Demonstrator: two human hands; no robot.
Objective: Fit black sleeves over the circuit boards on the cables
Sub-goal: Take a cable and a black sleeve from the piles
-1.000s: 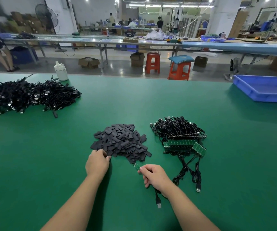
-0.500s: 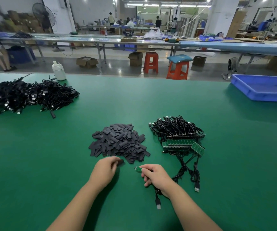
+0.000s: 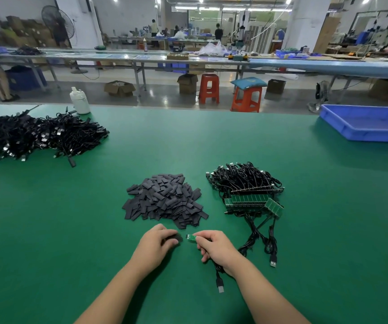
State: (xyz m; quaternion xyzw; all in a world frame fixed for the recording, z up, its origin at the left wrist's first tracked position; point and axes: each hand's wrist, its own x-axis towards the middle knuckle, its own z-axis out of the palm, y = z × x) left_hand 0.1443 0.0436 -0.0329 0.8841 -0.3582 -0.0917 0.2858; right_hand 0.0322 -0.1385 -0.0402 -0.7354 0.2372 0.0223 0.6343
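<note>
My left hand (image 3: 156, 245) pinches one black sleeve (image 3: 174, 239), its open end facing right. My right hand (image 3: 214, 246) grips a small green circuit board (image 3: 190, 237) on a black cable; the board's tip sticks out to the left, a short gap from the sleeve. That cable's USB plug (image 3: 220, 285) trails on the mat below my wrist. A heap of black sleeves (image 3: 165, 198) lies just beyond my hands. To its right sits a bundle of cables with green boards (image 3: 249, 195).
A large pile of black cables (image 3: 34, 136) covers the left of the green mat (image 3: 328, 218). A white bottle (image 3: 79, 101) stands at the far edge. A blue tray (image 3: 366, 123) sits at the far right. Benches, stools and people lie beyond.
My left hand has left the sleeve heap with one sleeve and moved right and toward me. The sleeve and the board in my right hand have come close together.
</note>
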